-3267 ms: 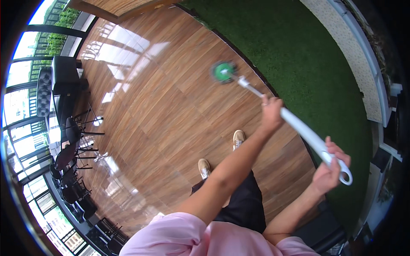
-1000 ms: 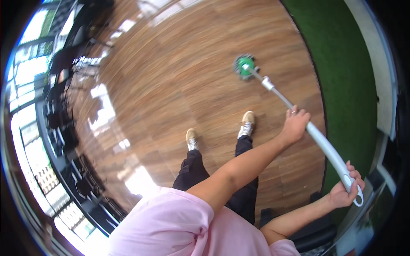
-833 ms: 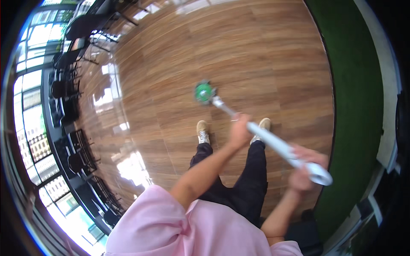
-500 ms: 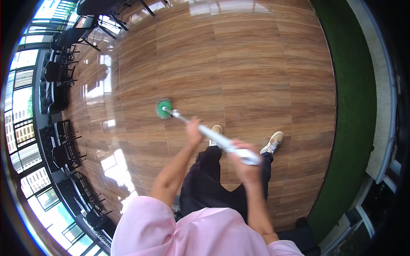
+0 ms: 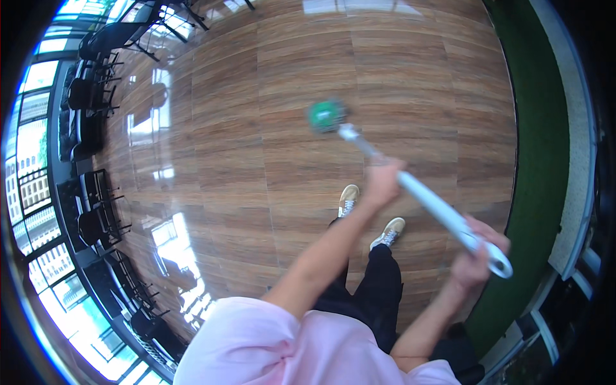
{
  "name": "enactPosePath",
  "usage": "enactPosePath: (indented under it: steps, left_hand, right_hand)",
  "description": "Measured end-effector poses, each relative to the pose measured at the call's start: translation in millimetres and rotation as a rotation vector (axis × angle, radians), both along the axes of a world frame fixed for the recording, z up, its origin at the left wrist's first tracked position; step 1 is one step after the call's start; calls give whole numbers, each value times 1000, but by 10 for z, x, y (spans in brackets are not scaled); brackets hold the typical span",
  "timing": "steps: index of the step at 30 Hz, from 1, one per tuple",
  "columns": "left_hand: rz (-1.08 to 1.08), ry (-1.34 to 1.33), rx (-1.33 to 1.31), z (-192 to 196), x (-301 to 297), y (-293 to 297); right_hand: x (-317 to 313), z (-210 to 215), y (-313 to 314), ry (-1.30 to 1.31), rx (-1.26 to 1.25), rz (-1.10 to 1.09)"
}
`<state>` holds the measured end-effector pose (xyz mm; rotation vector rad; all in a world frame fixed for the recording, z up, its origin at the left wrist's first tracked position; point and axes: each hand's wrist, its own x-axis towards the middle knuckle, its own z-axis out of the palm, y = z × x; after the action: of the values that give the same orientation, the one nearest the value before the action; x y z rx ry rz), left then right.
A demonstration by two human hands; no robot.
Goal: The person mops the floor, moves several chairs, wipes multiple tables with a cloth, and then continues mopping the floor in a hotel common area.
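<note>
A mop point(image 5: 436, 204) with a long pale handle slants across the view in front of me, its small round green head point(image 5: 327, 116) far out and blurred by motion. My left hand point(image 5: 385, 180) is closed around the shaft below the head. Near the looped butt end of the handle, my right hand point(image 5: 476, 255) wraps round it. The head appears low over or on the wood-look tiled floor point(image 5: 308, 160); contact cannot be made out. Grey fringe shows at the head's edge.
Dark chairs and tables point(image 5: 96, 224) line the windows point(image 5: 38, 192) on the left. Along the right runs a strip of green turf point(image 5: 542, 160) beside a pale ledge point(image 5: 573, 212). My shoes point(image 5: 390, 231) stand on the floor below the handle. Window glare lies on the tiles.
The mop head has swung right and farther away, and both hands have moved right with the handle. My right foot has come closer to the left one.
</note>
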<state>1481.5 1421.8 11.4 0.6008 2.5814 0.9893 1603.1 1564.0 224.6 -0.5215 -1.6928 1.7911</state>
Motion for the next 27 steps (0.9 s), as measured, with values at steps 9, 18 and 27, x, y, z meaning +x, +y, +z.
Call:
enactPosePath:
  steps: [9, 18, 27]
  left_hand:
    - [304, -70, -389, -892, 894, -3233]
    - [-229, -211, 64, -200, 2803, 1999]
    - [-857, -119, -48, -28, 4093, 5244]
  right_hand:
    - [524, -831, -1813, -255, -300, 627]
    - [3003, 286, 1861, -184, -110, -305]
    - [4483, -24, 2743, -411, 127, -923]
